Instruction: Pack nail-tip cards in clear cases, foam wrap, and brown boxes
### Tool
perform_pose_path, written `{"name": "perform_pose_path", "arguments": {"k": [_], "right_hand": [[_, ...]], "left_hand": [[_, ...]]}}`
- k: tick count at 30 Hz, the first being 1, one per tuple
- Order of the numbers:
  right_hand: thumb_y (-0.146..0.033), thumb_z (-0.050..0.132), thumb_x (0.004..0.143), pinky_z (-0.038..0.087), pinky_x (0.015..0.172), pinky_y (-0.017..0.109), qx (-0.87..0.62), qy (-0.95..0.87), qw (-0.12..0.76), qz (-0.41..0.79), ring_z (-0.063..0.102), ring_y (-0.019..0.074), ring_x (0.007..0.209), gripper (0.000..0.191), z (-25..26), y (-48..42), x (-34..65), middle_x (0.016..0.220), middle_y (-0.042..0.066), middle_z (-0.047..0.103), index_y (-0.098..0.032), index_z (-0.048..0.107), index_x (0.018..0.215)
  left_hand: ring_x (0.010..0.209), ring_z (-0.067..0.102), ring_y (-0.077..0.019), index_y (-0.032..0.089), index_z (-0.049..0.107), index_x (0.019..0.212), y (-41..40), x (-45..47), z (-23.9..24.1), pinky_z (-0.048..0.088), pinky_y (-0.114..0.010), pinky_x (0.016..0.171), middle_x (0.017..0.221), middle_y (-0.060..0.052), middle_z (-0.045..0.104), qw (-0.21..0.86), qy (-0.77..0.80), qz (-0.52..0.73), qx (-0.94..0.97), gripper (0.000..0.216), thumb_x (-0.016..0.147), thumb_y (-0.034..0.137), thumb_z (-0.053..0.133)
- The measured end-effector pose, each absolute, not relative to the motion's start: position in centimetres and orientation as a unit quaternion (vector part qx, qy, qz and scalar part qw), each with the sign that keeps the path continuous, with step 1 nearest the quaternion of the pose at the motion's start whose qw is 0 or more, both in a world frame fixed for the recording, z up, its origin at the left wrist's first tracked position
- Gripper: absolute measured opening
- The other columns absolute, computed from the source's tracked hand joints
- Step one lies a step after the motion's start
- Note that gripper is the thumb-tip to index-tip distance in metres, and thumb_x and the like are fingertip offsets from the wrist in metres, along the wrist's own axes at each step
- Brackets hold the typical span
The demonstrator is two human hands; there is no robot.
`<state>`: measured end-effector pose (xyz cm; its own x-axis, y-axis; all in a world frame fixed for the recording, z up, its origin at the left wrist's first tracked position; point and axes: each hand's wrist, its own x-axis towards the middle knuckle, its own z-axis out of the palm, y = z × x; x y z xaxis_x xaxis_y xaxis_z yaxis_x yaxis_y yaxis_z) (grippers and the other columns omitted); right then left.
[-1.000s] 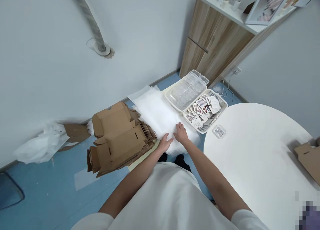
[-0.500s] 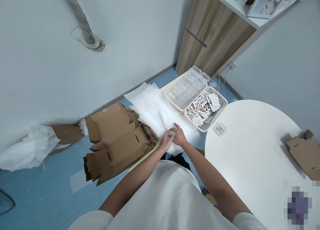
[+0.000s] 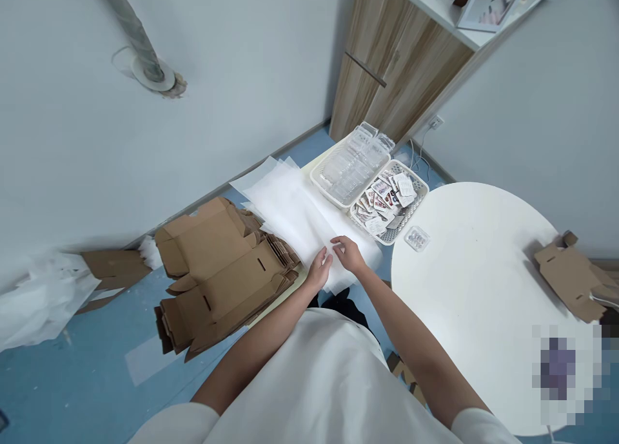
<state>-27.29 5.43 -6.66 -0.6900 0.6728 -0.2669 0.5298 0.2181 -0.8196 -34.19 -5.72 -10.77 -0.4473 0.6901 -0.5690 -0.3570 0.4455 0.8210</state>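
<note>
1. The right hand's [image 3: 350,254] fingers [image 3: 338,243] are curled and appear to pinch the near edge of the top sheet [image 3: 325,254].
2. The left hand's [image 3: 319,271] fingers [image 3: 327,259] lie on the same edge, almost touching the right hand. Whether they grip or only press cannot be told.
3. The top sheet belongs to a stack of white sheets [image 3: 290,205] that runs from the hands toward the far wall on a low bench [image 3: 286,294].
4. The step in hand looks like freeing one thin sheet. It would go best with the left fingers pinning the stack while the right peels slowly. A rub of the edge would show whether only one layer has come up.
5. Just left of the stack lie flattened cardboard boxes [image 3: 222,270], partly overhanging the bench.
6. At the far right of the stack stand two baskets. One basket [image 3: 316,183] holds clear cases and the other, a mesh basket [image 3: 387,240], holds printed packets.
7. To the right, a round white bench [image 3: 474,283] carries a small clear case [image 3: 416,238].
</note>
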Motion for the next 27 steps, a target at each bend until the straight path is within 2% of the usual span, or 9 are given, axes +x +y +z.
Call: {"name": "perform_pose_path", "arguments": {"k": [3, 7, 10, 13, 16, 18, 22, 25, 27], "right_hand": [[-0.015, 0.041, 0.074, 0.045, 0.075, 0.032, -0.404, -0.778, 0.074, 0.476, 0.059, 0.0146, 0.078, 0.032, -6.2, 5.5, -26.8, 0.101, 0.003, 0.058, -0.023, 0.056, 0.101], [-0.01, 0.037, 0.073, 0.043, 0.081, 0.033, -0.391, -0.815, 0.098, 0.416, 0.056, 0.017, 0.092, 0.04, -5.2, 5.6, -25.8, 0.106, 0.002, 0.058, -0.024, 0.055, 0.106], [-0.009, 0.034, 0.075, 0.043, 0.084, 0.034, -0.394, -0.825, 0.123, 0.387, 0.052, 0.0174, 0.101, 0.043, -4.2, 5.8, -24.4, 0.113, 0.002, 0.055, -0.025, 0.053, 0.11], [-0.01, 0.034, 0.076, 0.043, 0.085, 0.035, -0.406, -0.823, 0.151, 0.368, 0.05, 0.0179, 0.105, 0.044, -3.1, 5.9, -22.4, 0.119, 0.002, 0.052, -0.026, 0.051, 0.114], [-0.013, 0.035, 0.078, 0.046, 0.08, 0.036, -0.419, -0.808, 0.207, 0.358, 0.052, 0.0188, 0.101, 0.043, -2.1, 5.9, -19.8, 0.12, 0.004, 0.051, -0.025, 0.05, 0.116], [-0.015, 0.036, 0.079, 0.048, 0.075, 0.035, -0.437, -0.786, 0.251, 0.358, 0.057, 0.0172, 0.089, 0.041, -1.5, 5.7, -17.7, 0.121, 0.006, 0.05, -0.025, 0.049, 0.116], [-0.02, 0.035, 0.08, 0.049, 0.066, 0.033, -0.5, -0.717, 0.32, 0.365, 0.057, 0.012, 0.068, 0.039, -0.5, 4.8, -13.1, 0.12, 0.008, 0.048, -0.025, 0.047, 0.117], [-0.024, 0.036, 0.079, 0.048, 0.061, 0.031, -0.562, -0.652, 0.354, 0.367, 0.056, 0.0123, 0.067, 0.04, -0.2, 3.7, -8.8, 0.113, 0.008, 0.053, -0.023, 0.045, 0.118], [-0.025, 0.037, 0.078, 0.047, 0.059, 0.03, -0.602, -0.609, 0.369, 0.36, 0.055, 0.0123, 0.065, 0.041, -0.5, 2.8, -5.7, 0.104, 0.008, 0.057, -0.02, 0.045, 0.118]], "left_hand": [[0.12, 0.038, -0.0213, 0.019, 0.037, 0.125, -6.1, -33.6, -10.5, 0.03, -0.035, 0.098, 0.133, -0.011, 0.037, 0.503, 0.699, 0.491, 0.132, 0.05, 0.08, 0.038, 0.046], [0.116, 0.04, -0.0213, 0.02, 0.037, 0.123, -6.3, -33.0, -10.0, 0.033, -0.036, 0.095, 0.131, -0.011, 0.037, 0.45, 0.747, 0.468, 0.143, 0.049, 0.077, 0.029, 0.05], [0.122, 0.032, -0.0217, 0.02, 0.037, 0.122, -6.2, -32.7, -9.5, 0.028, -0.037, 0.1, 0.13, -0.011, 0.035, 0.408, 0.78, 0.441, 0.172, 0.05, 0.075, 0.026, 0.052], [0.128, 0.02, -0.0233, 0.02, 0.033, 0.124, -5.8, -32.2, -8.9, 0.021, -0.038, 0.103, 0.135, -0.011, 0.026, 0.389, 0.803, 0.407, 0.195, 0.054, 0.074, 0.027, 0.053], [0.129, 0.014, -0.0254, 0.02, 0.025, 0.128, -5.0, -31.1, -8.5, 0.019, -0.041, 0.104, 0.14, -0.012, 0.014, 0.386, 0.814, 0.382, 0.206, 0.06, 0.075, 0.029, 0.052], [0.13, 0.014, -0.0253, 0.02, 0.021, 0.13, -4.4, -30.0, -8.3, 0.019, -0.04, 0.104, 0.141, -0.012, 0.012, 0.382, 0.812, 0.384, 0.217, 0.063, 0.076, 0.029, 0.051], [0.124, 0.03, -0.0226, 0.021, 0.013, 0.133, -3.4, -26.9, -8.1, 0.031, -0.034, 0.099, 0.139, -0.013, 0.015, 0.412, 0.773, 0.429, 0.223, 0.067, 0.078, 0.032, 0.049], [0.106, 0.05, -0.0184, 0.024, 0.01, 0.134, -2.8, -24.1, -8.0, 0.042, -0.03, 0.086, 0.133, -0.013, 0.028, 0.465, 0.724, 0.455, 0.226, 0.069, 0.078, 0.031, 0.049], [0.091, 0.057, -0.015, 0.024, 0.007, 0.134, -2.4, -22.1, -7.9, 0.047, -0.027, 0.077, 0.125, -0.013, 0.039, 0.487, 0.695, 0.467, 0.247, 0.072, 0.077, 0.026, 0.051]]}}
